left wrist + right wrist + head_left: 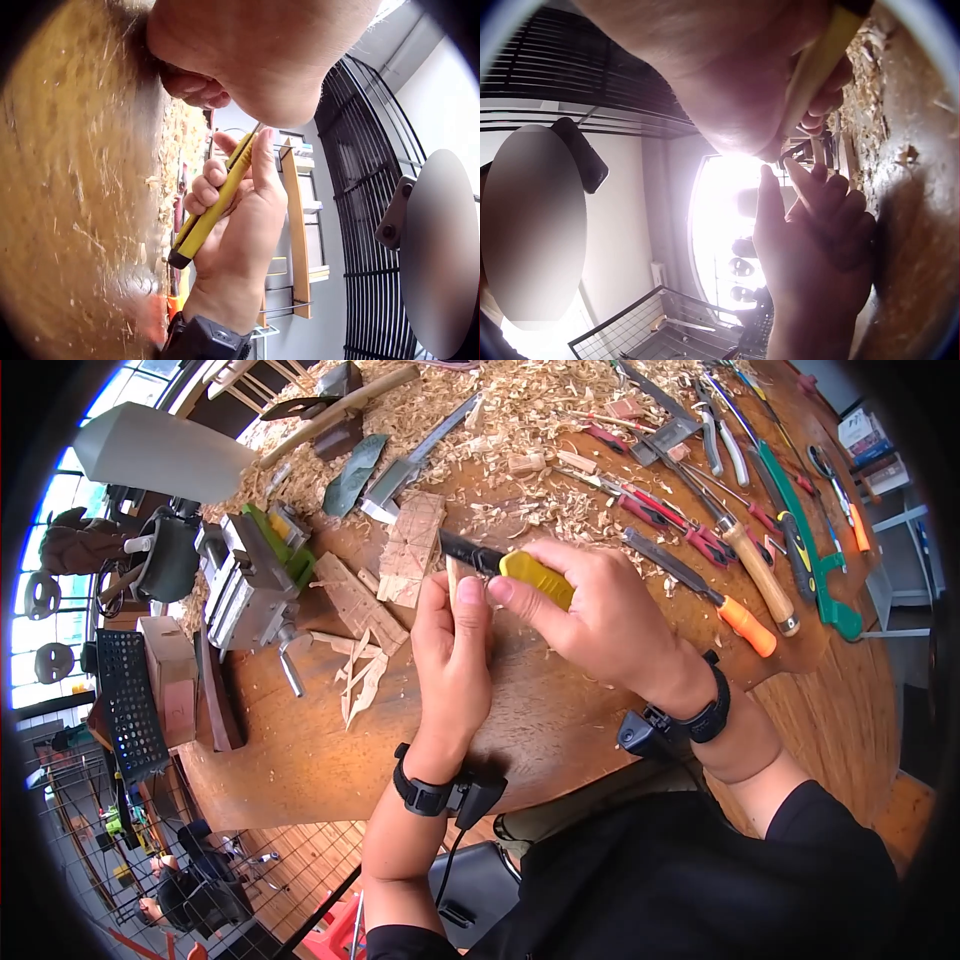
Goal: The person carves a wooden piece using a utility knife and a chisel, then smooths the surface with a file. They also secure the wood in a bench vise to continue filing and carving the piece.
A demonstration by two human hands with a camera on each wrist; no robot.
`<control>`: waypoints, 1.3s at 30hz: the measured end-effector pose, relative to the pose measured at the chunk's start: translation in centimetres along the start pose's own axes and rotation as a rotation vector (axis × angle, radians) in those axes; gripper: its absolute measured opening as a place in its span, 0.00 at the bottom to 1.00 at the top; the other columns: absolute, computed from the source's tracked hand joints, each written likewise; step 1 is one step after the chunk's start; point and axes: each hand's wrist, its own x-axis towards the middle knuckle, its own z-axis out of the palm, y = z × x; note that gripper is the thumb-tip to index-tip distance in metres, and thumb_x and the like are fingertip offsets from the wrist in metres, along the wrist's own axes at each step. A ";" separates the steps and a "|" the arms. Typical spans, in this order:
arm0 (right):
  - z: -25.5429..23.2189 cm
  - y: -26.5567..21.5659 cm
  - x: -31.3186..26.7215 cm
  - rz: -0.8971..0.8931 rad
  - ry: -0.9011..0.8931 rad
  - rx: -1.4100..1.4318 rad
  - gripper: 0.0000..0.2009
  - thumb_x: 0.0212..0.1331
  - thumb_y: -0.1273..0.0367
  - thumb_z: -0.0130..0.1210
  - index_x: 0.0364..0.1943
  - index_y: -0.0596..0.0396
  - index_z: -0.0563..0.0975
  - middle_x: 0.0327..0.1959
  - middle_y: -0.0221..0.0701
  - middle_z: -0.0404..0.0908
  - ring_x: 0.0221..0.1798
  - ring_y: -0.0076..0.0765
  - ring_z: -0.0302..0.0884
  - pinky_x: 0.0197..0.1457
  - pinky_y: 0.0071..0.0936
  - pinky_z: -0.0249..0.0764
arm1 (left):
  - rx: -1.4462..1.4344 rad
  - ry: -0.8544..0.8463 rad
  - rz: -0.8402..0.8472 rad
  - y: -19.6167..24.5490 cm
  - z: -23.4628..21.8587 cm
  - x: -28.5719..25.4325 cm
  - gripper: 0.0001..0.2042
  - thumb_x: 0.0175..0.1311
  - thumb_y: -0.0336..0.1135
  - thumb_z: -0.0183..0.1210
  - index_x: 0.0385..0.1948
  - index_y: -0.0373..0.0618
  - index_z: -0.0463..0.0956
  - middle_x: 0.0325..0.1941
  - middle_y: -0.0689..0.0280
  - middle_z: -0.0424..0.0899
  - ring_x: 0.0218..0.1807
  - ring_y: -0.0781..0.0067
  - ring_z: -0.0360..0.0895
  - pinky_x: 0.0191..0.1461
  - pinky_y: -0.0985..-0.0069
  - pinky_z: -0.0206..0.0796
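Note:
In the head view my left hand (448,655) pinches a thin strip of wood (453,574) upright between thumb and fingers, most of it hidden by them. My right hand (615,615) grips a yellow utility knife (537,578), its black front end crossing just over the top of the strip. Both thumbs sit close together there. The left wrist view shows the right fingers wrapped around the yellow knife handle (206,217), thumb along its upper part. Seen from the right wrist, the left hand (817,240) points up toward the knife, with the strip's contact hidden.
Wood shavings (540,420) heap across the back of the wooden table (330,770). Marked boards (413,545) and a metal vise (250,585) are left of the hands. An orange-handled chisel (745,625), a wooden-handled tool (762,575) and a green-handled saw (835,595) lie right.

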 end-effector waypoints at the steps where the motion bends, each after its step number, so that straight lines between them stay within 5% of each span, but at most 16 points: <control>1: 0.1 0.2 -0.1 -0.002 -0.003 0.001 0.18 0.63 0.56 0.62 0.33 0.60 0.82 0.23 0.47 0.82 0.27 0.57 0.82 0.29 0.43 0.76 | 0.037 -0.039 -0.005 0.3 -0.2 0.0 0.12 0.81 0.45 0.45 0.35 0.52 0.69 0.21 0.79 0.65 0.19 0.91 0.56 0.21 0.89 0.46; 13: -0.5 0.5 0.1 -0.031 -0.076 -0.052 0.20 0.60 0.53 0.63 0.34 0.60 0.83 0.27 0.50 0.82 0.32 0.60 0.82 0.36 0.46 0.78 | 0.001 -0.124 0.002 0.4 -0.5 -0.1 0.14 0.81 0.45 0.45 0.33 0.50 0.68 0.21 0.78 0.64 0.18 0.89 0.57 0.20 0.86 0.47; 39: 0.3 0.0 -0.8 -0.001 -0.023 -0.165 0.17 0.61 0.56 0.63 0.32 0.58 0.81 0.20 0.48 0.80 0.26 0.58 0.82 0.28 0.46 0.77 | 0.220 -0.017 -0.010 -0.8 -1.1 0.4 0.21 0.80 0.47 0.49 0.24 0.48 0.72 0.14 0.80 0.64 0.15 0.91 0.55 0.17 0.85 0.44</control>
